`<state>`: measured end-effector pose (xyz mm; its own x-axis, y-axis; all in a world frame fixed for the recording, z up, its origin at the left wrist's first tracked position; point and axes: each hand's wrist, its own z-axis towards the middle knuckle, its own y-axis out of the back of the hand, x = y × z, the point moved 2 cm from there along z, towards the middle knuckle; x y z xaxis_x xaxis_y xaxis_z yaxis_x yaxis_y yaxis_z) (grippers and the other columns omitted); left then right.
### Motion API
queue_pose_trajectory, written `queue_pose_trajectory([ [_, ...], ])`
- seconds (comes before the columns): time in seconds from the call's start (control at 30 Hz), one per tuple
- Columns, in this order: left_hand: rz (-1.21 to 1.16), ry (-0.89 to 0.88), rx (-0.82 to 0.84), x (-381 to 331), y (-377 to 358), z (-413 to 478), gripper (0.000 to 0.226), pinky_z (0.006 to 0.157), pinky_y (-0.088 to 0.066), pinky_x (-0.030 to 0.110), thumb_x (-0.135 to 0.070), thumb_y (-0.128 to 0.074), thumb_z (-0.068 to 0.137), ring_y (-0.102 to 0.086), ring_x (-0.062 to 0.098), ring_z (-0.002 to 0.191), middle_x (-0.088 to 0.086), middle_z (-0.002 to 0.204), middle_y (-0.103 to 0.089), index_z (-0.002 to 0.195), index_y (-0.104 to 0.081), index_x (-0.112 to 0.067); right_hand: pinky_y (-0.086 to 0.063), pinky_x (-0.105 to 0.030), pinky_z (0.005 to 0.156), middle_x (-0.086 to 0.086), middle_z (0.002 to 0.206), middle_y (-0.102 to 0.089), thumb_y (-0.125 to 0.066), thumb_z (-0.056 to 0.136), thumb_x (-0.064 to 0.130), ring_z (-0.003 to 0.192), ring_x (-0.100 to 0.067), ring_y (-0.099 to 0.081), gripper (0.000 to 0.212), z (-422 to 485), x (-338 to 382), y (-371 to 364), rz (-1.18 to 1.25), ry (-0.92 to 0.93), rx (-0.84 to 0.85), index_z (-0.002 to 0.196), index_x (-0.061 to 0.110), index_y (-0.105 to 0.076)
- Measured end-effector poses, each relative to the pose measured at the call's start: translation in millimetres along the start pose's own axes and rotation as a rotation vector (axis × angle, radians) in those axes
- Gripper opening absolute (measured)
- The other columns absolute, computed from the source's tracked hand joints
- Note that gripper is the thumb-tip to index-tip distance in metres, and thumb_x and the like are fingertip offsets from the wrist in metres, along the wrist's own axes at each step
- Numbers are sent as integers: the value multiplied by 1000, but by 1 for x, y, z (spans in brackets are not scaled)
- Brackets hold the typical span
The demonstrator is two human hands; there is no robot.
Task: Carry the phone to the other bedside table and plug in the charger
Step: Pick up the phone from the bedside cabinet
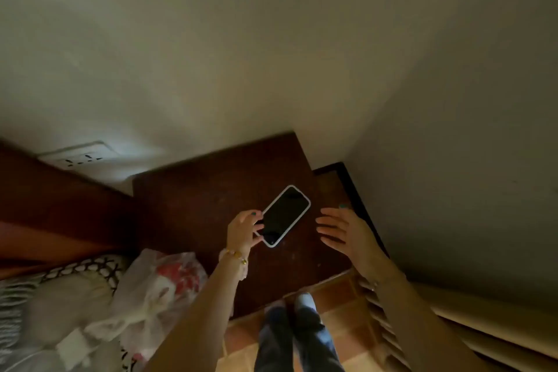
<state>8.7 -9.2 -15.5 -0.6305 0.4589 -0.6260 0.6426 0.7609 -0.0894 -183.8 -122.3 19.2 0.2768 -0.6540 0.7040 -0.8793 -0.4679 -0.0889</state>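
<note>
A phone [286, 215] with a dark screen and a white case sits screen-up, tilted, over the right part of the dark wooden bedside table [193, 208]. My left hand [243, 232] grips its near left corner with the fingertips. My right hand [341, 229] hovers a little to the right of the phone, fingers spread, holding nothing. A white wall socket [80, 157] sits on the wall to the left of the table, above the headboard. No charger or cable is visible.
The bed's wooden headboard [51, 214] runs along the left. A clear plastic bag [157, 284] with red and white contents lies on patterned bedding [54, 296] at lower left. A slatted radiator-like panel [453, 320] lines the right wall. My legs stand on terracotta tiles [335, 296].
</note>
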Motion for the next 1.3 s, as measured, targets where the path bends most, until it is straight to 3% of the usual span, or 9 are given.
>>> queue_pose_trajectory([
  [0.2, 576, -260, -83, 7, -1, 48, 31, 84, -44, 26, -10, -59, 83, -55, 17, 111, 1, 117, -60, 112, -58, -19, -57, -24, 66, 4, 93, -77, -40, 97, 36, 89, -14, -72, 33, 29, -17, 20, -16, -71, -43, 105, 20, -68],
  [0.33, 760, -255, -25, 15, -9, 65, 47, 86, -47, 31, -14, -69, 75, -54, 14, 103, 3, 118, -58, 119, -52, -18, -56, -26, 70, 4, 96, -76, -41, 97, 36, 92, -15, -71, 31, 40, -29, 28, 2, -106, -32, 105, 21, -68],
  [0.47, 991, -261, -25, 14, -19, 76, 56, 89, -50, 45, -20, -71, 71, -56, 24, 108, 6, 119, -60, 122, -49, -17, -56, -25, 67, 4, 95, -76, -41, 97, 36, 90, -15, -72, 32, 50, -37, 29, -1, -137, -34, 102, 22, -69],
  [0.6, 1215, -235, -69, 13, -26, 82, 61, 91, -47, 45, -26, -72, 70, -53, 27, 111, 7, 121, -56, 125, -46, -19, -57, -25, 67, 1, 98, -76, -41, 97, 37, 93, -17, -71, 33, 57, -37, 28, 10, -137, -24, 103, 22, -70],
  [0.83, 1088, -150, -76, 21, -27, 83, 42, 90, -49, 44, -17, -72, 74, -52, 30, 108, 13, 116, -52, 111, -54, -11, -56, -26, 71, 1, 99, -76, -43, 95, 39, 95, -17, -71, 33, 60, -34, 26, 5, -99, -23, 106, 21, -69],
  [0.9, 976, -176, -72, 20, -28, 79, 28, 75, -53, 35, -13, -70, 76, -57, 25, 95, 12, 110, -57, 101, -55, -12, -56, -28, 72, 1, 97, -76, -43, 95, 38, 93, -17, -71, 34, 59, -31, 25, 16, -108, -28, 106, 20, -69],
  [1.0, 900, -189, -33, 16, -28, 73, 21, 54, -40, 16, -10, -67, 79, -57, 17, 80, 10, 100, -64, 97, -55, -11, -56, -28, 72, 2, 94, -77, -42, 96, 38, 91, -16, -72, 34, 54, -25, 22, 23, -106, -32, 103, 21, -70],
  [1.1, 866, -172, 24, 12, -26, 69, 23, 55, -40, 15, -8, -69, 77, -59, 15, 82, 5, 98, -65, 96, -57, -14, -56, -28, 72, 1, 96, -76, -42, 96, 39, 92, -16, -71, 33, 43, -18, 15, 31, -89, -31, 104, 22, -69],
  [1.3, 696, -190, 54, -12, -15, 41, 25, 68, -50, 30, 1, -72, 70, -65, 27, 85, 10, 87, -66, 91, -61, -6, -56, -27, 71, 0, 96, -76, -43, 96, 37, 92, -17, -71, 33, 16, 8, 7, 31, -44, -45, 106, 19, -69],
])
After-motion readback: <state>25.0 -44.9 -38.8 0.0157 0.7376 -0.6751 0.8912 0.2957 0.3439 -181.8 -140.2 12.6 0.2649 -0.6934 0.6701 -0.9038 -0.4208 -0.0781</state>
